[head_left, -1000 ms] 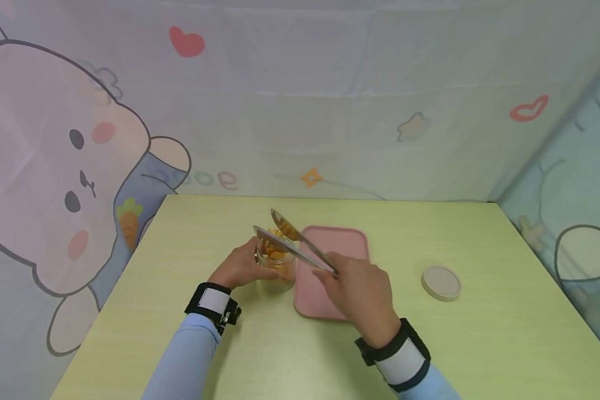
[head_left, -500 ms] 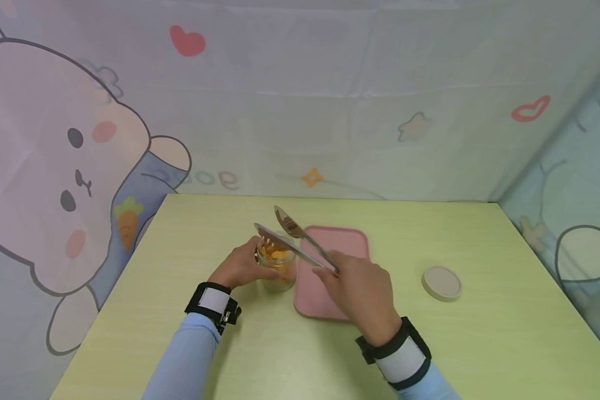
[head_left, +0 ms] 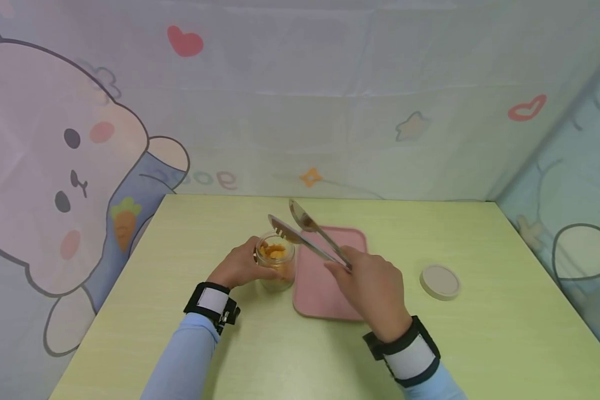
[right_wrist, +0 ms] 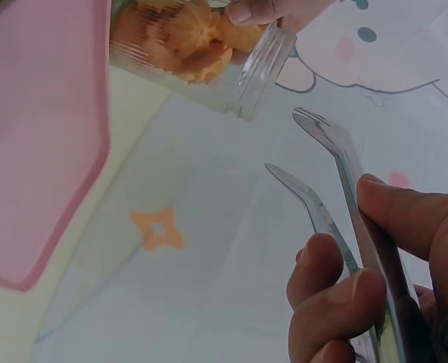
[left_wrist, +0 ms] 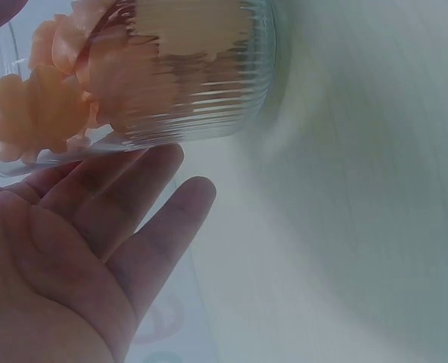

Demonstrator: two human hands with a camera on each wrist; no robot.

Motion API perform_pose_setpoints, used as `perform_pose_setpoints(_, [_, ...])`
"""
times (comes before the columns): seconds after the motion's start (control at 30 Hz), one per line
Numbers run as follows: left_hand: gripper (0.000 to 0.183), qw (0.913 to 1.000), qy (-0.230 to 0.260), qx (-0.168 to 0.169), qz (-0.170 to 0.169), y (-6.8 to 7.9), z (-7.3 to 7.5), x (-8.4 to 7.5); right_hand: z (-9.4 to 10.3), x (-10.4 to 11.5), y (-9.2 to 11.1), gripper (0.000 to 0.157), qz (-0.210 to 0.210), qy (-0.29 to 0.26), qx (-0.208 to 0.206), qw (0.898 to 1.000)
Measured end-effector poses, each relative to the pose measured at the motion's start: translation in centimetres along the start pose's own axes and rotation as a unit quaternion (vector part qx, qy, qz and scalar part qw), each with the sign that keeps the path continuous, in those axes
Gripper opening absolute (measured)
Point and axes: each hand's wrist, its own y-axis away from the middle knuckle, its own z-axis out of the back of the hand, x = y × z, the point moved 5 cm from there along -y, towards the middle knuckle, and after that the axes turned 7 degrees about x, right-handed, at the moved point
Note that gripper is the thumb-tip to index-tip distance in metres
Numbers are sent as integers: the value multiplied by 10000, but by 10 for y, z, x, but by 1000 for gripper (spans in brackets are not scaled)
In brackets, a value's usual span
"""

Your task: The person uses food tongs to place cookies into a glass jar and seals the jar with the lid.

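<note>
A clear ribbed glass jar [head_left: 276, 264] with no lid on it holds several orange flower-shaped pieces [right_wrist: 197, 34]. My left hand [head_left: 242, 265] grips it from the left side, thumb in front; the left wrist view shows the fingers [left_wrist: 156, 181] along the glass. In my right hand [head_left: 372, 283] is a pair of metal tongs [head_left: 320, 241], pinched between thumb and fingers. The tongs' two arms stand apart with nothing between their tips, up and to the right of the jar's mouth. One tip has slots in it.
Just right of the jar lies a pink rectangular tray [head_left: 325, 300], partly covered by the right hand and tongs. Farther right on the light yellow table [head_left: 500, 333] rests a round beige lid [head_left: 440, 282]. A printed cloth [head_left: 300, 100] hangs behind the table.
The tongs have moved right and up from over the jar's mouth, together with my right hand. Orange pieces seen near the tips a second ago now show inside the jar. My left hand stays put.
</note>
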Motion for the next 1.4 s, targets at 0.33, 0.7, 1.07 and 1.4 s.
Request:
perform_pose_setpoints(0.33, [76, 10000, -64, -26, 54, -1, 0, 1, 0, -20, -2, 30, -292, 5, -8, 9996])
perform_pose_setpoints(0.7, [75, 10000, -55, 4, 24, -2, -1, 3, -13, -48, -3, 36, -976, 14, 213, 9950])
perform_pose_setpoints(1.07, [77, 9999, -89, 6, 47, -4, -1, 4, -31, -66, -2, 38, -1334, 13, 563, 9895])
perform_pose_setpoints(1.4, [76, 9999, -94, -5, 33, -4, -1, 3, -43, -73, -2, 34, -1519, -20, 812, 9851])
